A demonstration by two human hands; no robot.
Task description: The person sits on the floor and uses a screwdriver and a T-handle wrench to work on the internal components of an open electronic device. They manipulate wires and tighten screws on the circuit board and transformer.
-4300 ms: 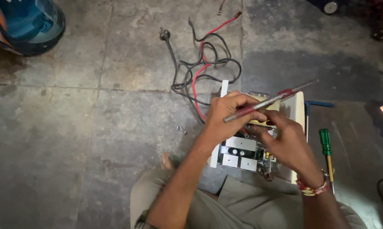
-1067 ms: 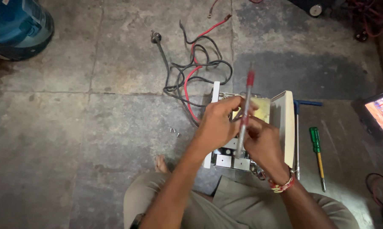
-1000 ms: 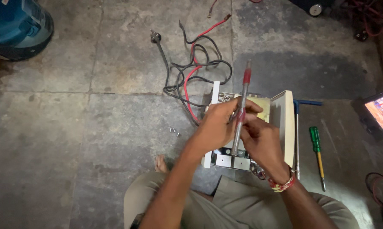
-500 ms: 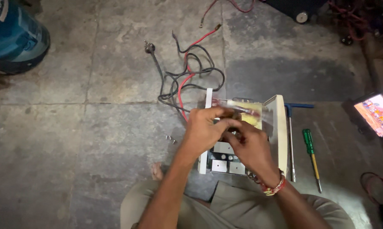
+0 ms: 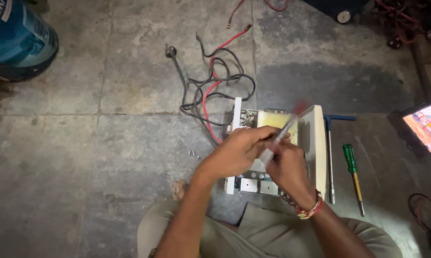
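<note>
Head view: left hand [image 5: 237, 153] and right hand [image 5: 287, 167] both clasp a blurred red-handled screwdriver [image 5: 280, 136] over the opened white electrical box [image 5: 316, 143]; a slipped tip could gouge the wiring beneath.

Grey mottled stone floor [image 5: 105, 157], black and red wires [image 5: 210, 91]. A cream-white open casing [image 5: 316, 143], a green-handled screwdriver [image 5: 350, 158], a blue-topped T-wrench [image 5: 331, 143], a blue drum [image 5: 15, 38].

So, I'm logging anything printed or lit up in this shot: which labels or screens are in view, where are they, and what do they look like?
Blue drum: top left corner on the floor, round, blue with white lettering and a dark band near its base.
Lit screen: right edge on the floor, a tilted dark-framed rectangle showing a bright pink and orange picture, cut off by the frame.
</note>
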